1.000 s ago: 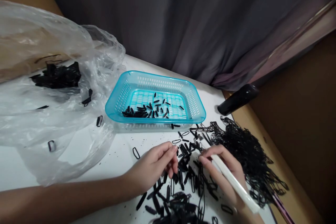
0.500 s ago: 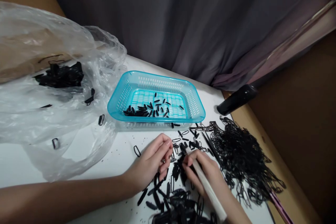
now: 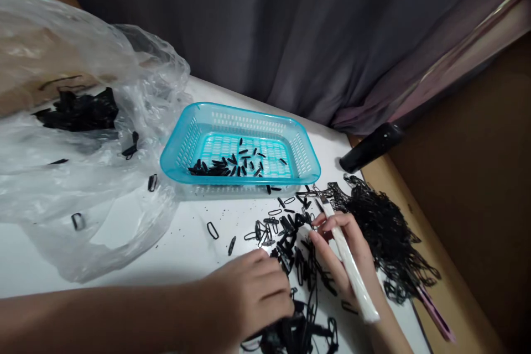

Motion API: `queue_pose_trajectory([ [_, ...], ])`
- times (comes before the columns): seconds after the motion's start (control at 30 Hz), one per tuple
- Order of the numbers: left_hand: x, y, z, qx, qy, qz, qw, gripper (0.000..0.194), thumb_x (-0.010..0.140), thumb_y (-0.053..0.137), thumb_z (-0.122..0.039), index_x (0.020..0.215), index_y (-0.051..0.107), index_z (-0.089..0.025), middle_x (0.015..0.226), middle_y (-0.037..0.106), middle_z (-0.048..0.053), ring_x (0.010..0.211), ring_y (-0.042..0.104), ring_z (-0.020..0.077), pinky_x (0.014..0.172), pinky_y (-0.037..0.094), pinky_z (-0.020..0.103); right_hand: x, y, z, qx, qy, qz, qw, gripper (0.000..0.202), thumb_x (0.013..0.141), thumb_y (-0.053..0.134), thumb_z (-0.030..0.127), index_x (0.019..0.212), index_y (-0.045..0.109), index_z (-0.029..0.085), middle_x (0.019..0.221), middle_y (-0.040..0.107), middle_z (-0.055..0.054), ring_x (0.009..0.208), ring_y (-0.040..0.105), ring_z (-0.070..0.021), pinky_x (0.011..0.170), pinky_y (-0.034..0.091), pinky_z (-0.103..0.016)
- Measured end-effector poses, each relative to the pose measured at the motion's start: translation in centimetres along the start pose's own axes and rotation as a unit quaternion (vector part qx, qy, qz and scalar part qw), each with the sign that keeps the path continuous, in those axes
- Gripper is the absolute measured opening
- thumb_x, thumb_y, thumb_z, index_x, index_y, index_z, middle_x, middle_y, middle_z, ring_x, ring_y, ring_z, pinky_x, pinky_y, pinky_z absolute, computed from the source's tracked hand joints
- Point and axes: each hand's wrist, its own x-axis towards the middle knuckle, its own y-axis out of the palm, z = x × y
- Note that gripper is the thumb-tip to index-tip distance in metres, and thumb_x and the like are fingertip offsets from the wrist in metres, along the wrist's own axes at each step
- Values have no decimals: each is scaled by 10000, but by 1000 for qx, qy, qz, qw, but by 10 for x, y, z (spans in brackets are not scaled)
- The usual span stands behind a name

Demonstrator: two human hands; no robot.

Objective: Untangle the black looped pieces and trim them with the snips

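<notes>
Basket (image 3: pixel 244 180): some black pieces (image 3: pixel 215 168) inside;
Worktop (image 3: pixel 186 257): many loose pieces (image 3: pixel 288 238) left (apparently early stage);
Left hand (image 3: pixel 257 298): curled, cannot tell hold;
Right hand (image 3: pixel 360 249): gripping white-handled tool (image 3: pixel 352 265)

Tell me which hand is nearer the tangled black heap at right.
Right. The right hand is just left of the tangled black heap; the left hand is farther left.

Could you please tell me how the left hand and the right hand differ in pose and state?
The right hand holds a white-handled tool; the left hand shows no tool, though its fingertips are hidden. The left hand is knuckles up, fingers curled down, thumb out of sight; the right hand shows its thumb beside the tool. Both are bare and close to the scattered black pieces.
</notes>
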Motion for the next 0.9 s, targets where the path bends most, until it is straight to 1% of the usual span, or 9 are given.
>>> queue_pose_trajectory([
  [0.07, 0, 2, 0, 55, 26, 32, 998, 195, 821, 663, -279, 963, 612, -155, 907, 680, 78, 772, 579, 214, 708, 383, 368, 0, 0, 0, 4, 0, 3, 1000, 149, 909, 642, 273, 889, 497, 248, 970, 610, -10, 618, 500, -108, 594, 394, -253],
  [0.13, 1, 3, 1, 61, 7, 36, 997, 77, 869, 626, -211, 933, 612, -171, 934, 691, 67, 815, 591, 206, 766, 380, 367, 0, 0, -1, 17, 2, 7, 1000, 147, 916, 638, 268, 885, 496, 252, 971, 611, -8, 676, 532, -120, 616, 402, -251],
  [0.2, 2, 3, 2, 28, -27, 25, 999, 17, 907, 594, -181, 923, 596, -181, 904, 692, 50, 830, 589, 196, 806, 373, 361, 0, -1, -1, 44, 7, 25, 999, 146, 924, 637, 266, 885, 496, 255, 960, 616, -5, 731, 558, -131, 638, 412, -245],
  [0.3, 2, 4, 4, -48, -118, -33, 991, 18, 935, 579, -192, 920, 569, -194, 858, 686, 26, 820, 583, 181, 819, 374, 344, -1, -2, 1, 91, 17, 71, 993, 134, 935, 632, 268, 888, 507, 259, 918, 618, 10, 762, 569, -130, 682, 434, -235],
  [0.4, 3, 3, 5, -98, -237, -95, 962, 56, 942, 573, -219, 887, 576, -211, 815, 667, 1, 794, 578, 170, 787, 389, 316, -3, -1, 4, 136, 36, 134, 981, 136, 919, 657, 280, 920, 522, 265, 944, 630, 8, 814, 583, -141, 742, 455, -250],
  [0.5, 6, -2, 6, -131, -334, -104, 928, 79, 933, 569, -253, 867, 595, -218, 757, 645, -17, 788, 581, 172, 745, 406, 292, -6, 1, 5, 159, 67, 190, 967, 248, 838, 753, 249, 932, 523, 262, 999, 645, -1, 902, 598, -163, 823, 464, -279],
  [0.63, 12, -7, 8, -178, -384, -94, 901, 115, 930, 539, -287, 870, 598, -209, 713, 590, -36, 709, 551, 147, 679, 414, 260, -7, 5, 2, 183, 125, 174, 960, 200, 865, 722, 217, 835, 526, 240, 923, 660, 11, 841, 602, -140, 767, 467, -244],
  [0.73, 14, -7, 9, -187, -388, -81, 899, 131, 917, 548, -307, 899, 622, -200, 671, 519, -54, 645, 487, 129, 638, 393, 249, -5, 5, 2, 188, 143, 154, 959, 176, 865, 728, 240, 835, 555, 235, 917, 678, 9, 800, 595, -131, 726, 462, -227],
  [0.9, 12, -6, 7, -213, -397, -61, 891, 161, 897, 561, -325, 825, 612, -191, 589, 388, -81, 557, 381, 112, 552, 319, 243, -2, 0, 5, 161, 153, 125, 967, 193, 852, 748, 300, 813, 573, 227, 837, 690, 11, 683, 543, -115, 638, 432, -211],
])
